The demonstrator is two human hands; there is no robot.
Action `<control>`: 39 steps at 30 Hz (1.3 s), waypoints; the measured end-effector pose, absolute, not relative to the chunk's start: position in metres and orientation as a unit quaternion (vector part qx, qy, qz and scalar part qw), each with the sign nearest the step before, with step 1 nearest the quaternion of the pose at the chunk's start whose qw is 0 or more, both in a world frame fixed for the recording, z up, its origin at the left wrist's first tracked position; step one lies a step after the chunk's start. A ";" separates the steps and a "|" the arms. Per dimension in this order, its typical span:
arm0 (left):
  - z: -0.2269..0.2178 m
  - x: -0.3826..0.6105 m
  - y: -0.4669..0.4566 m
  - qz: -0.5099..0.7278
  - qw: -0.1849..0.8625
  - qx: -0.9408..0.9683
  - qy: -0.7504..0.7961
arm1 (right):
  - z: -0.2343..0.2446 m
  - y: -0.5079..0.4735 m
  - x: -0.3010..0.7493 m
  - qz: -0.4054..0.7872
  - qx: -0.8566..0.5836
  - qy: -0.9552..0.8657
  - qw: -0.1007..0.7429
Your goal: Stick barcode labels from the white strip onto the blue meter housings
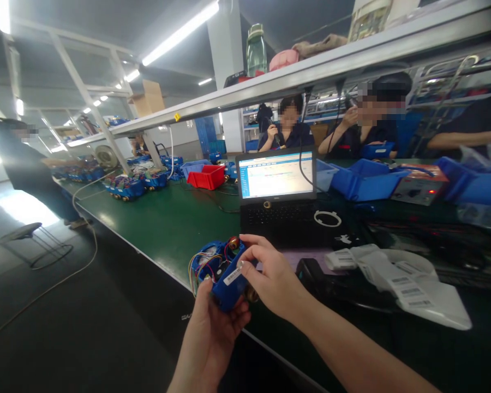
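Observation:
A blue plastic meter-like housing with brass fittings and loose coloured wires is held up near the bench's front edge. My left hand cups it from below, thumb at its near side and fingers wrapped under it. A white barcode label lies along the housing's side. My right hand has its thumb and a finger closed at the label's right end, while the other fingers reach over the housing's top edge. Whether the label is fully stuck down there cannot be seen.
Behind my hands stands an open laptop with a white ring on it. To the right lie a black handheld scanner and a strip of barcode labels. Red and blue bins line the back. Several co-workers are around.

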State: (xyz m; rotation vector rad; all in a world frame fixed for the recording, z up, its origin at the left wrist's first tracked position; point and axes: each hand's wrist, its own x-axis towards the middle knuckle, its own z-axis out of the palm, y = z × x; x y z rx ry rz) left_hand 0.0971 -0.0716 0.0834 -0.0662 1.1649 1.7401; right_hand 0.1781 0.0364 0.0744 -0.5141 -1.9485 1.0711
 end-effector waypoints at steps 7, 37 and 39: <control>0.077 0.091 -0.070 0.708 0.520 -0.039 0.476 | 0.076 0.034 0.174 0.409 -0.214 -0.773 0.435; 0.085 0.108 -0.065 0.722 0.465 -0.036 0.511 | 0.069 0.030 0.165 0.489 -0.320 -0.683 0.439; 0.081 0.107 -0.067 0.709 0.467 -0.039 0.526 | 0.070 0.038 0.166 0.528 -0.311 -0.660 0.435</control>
